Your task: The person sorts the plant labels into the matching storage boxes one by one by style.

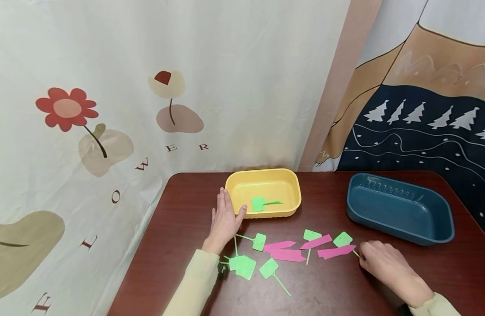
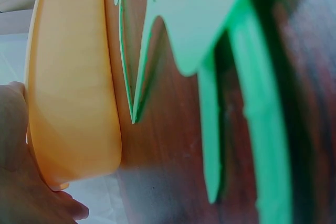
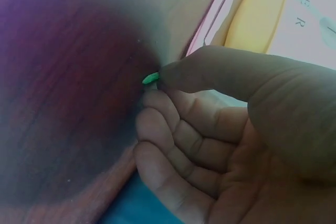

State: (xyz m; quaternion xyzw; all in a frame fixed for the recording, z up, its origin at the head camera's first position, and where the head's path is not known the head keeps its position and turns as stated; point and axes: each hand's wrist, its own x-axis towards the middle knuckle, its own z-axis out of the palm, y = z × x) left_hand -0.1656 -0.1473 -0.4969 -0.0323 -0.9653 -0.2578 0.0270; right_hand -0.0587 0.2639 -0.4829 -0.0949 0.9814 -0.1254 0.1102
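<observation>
My right hand (image 1: pixel 385 265) pinches the stem tip of a green plant label (image 1: pixel 342 239) between thumb and index finger. Its square head lies partly beneath a pink pointed tag (image 1: pixel 337 251). In the right wrist view only the green stem tip (image 3: pixel 150 78) shows at the fingertips, above curled fingers. My left hand (image 1: pixel 225 217) rests against the front left corner of a yellow basin (image 1: pixel 272 215), fingers straight along its side and thumb at the front rim. Inside the basin lies a green label (image 1: pixel 258 204). Close to the left wrist, several green labels (image 1: pixel 245 267) overlap on the table.
More pink tags (image 1: pixel 287 255) and green labels (image 1: pixel 269 267) are scattered over the dark red table (image 1: pixel 325 289) in front of the basin. A blue basin (image 1: pixel 400 213) stands at the back right. Printed curtains (image 1: pixel 242 87) hang behind the table.
</observation>
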